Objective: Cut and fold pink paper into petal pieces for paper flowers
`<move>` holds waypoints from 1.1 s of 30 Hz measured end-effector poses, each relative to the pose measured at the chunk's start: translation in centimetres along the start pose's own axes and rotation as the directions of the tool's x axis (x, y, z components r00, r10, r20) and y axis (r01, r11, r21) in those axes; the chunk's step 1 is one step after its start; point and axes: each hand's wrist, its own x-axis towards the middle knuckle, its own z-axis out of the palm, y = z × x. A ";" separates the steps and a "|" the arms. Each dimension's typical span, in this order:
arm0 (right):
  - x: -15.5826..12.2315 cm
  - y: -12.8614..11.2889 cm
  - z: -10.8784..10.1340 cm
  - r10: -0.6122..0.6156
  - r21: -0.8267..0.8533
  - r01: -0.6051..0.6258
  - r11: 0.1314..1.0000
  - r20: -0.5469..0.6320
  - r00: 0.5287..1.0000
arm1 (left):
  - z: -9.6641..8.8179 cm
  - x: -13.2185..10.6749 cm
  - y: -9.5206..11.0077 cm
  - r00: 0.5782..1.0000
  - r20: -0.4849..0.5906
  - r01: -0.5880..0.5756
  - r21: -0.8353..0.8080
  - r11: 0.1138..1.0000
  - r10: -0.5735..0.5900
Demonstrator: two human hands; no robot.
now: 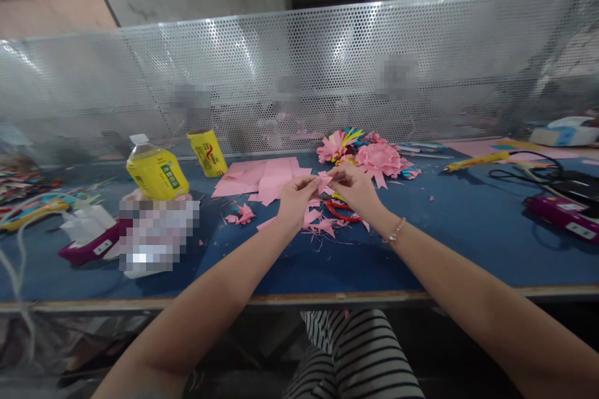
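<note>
Both hands meet over the middle of the blue table [468,230]. My left hand [296,194] and my right hand [356,188] each pinch one end of a small folded piece of pink paper [324,181] held between them, just above the table. Under the hands lie pink paper scraps [318,224] and red-handled scissors [341,211]. A stack of pink paper sheets [262,177] lies behind the left hand. Finished pink paper flowers [374,156] sit behind the right hand.
A yellow drink bottle [156,171] and a yellow roll [207,151] stand at the back left. A yellow glue gun [472,162] with a black cable and a magenta box [564,217] lie on the right. A perforated metal screen [299,75] closes the back.
</note>
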 end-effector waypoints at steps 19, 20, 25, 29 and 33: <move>-0.3 -1.5 -0.1 0.118 0.194 -0.142 0.971 0.129 0.985 | 0.0 -0.2 0.4 0.999 -0.008 -0.038 0.027 0.999 0.039; -0.2 -1.4 -0.1 0.122 0.172 -0.144 0.975 0.130 0.984 | 0.0 -0.2 0.4 0.999 -0.001 -0.044 0.035 0.998 0.045; -0.1 -1.2 0.0 0.150 0.137 -0.168 0.976 0.136 0.979 | 0.0 -0.3 0.4 0.999 0.024 -0.042 0.058 0.997 0.041; -0.1 -1.2 0.0 0.190 0.167 -0.212 0.963 0.134 0.973 | 0.0 -0.3 0.3 0.997 0.037 -0.068 0.105 0.992 0.064; -0.1 -1.1 0.1 0.222 0.201 -0.245 0.948 0.127 0.967 | -0.1 -0.3 0.2 0.997 0.044 -0.073 0.139 0.988 0.068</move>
